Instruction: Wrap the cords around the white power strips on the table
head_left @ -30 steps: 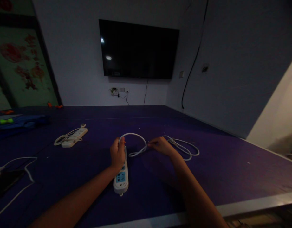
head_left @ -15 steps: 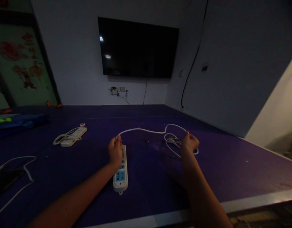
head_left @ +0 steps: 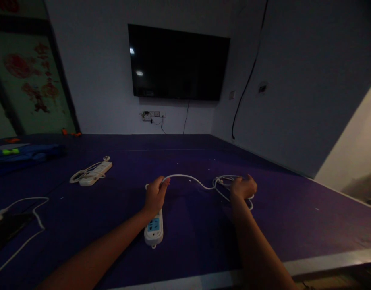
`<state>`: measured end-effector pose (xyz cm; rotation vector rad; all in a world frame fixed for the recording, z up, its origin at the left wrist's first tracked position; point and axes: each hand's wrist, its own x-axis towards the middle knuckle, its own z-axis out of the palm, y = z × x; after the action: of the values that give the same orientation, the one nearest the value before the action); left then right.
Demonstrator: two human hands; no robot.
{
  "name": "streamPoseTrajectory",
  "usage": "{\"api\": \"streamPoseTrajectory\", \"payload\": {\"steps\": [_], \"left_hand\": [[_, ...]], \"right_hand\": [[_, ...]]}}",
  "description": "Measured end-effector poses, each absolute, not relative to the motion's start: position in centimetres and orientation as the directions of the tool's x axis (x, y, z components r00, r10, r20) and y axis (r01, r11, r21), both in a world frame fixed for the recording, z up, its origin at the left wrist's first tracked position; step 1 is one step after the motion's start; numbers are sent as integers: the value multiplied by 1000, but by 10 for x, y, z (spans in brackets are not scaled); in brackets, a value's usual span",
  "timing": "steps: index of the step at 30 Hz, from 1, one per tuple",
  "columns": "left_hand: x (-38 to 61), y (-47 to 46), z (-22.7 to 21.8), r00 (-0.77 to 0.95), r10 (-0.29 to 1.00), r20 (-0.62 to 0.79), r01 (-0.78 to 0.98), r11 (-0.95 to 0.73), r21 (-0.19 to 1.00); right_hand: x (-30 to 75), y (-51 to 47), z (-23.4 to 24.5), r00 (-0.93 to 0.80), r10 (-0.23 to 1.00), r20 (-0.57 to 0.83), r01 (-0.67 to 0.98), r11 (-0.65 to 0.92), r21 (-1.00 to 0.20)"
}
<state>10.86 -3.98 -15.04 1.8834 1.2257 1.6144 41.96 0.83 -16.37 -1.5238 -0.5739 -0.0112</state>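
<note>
dim, bluish | ceiling lights glint on television point(head_left: 177, 62) | wide-angle bending at edges | soft, grainy detail

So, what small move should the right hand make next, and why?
Probably carry the right hand toward the left hand, which holds the power strip. The white cord lies slack between them on the table, with loose loops gripped in the right hand.
</note>
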Motion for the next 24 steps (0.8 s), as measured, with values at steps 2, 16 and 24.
{"api": "streamPoseTrajectory", "payload": {"steps": [2,16,24], "left_hand": [[110,-42,-148,31,788,614,438,-563,701],[108,-40,-143,192,631,752,514,-717,471],[112,-30,-151,157,560,814,622,-696,359]], "right_hand": [[403,7,-155,817,194,543,565,-85,-821],[287,-37,-114,-298,750,591,399,660,-636],[311,-15,-118,-276,915,295,578,403,-709]]}}
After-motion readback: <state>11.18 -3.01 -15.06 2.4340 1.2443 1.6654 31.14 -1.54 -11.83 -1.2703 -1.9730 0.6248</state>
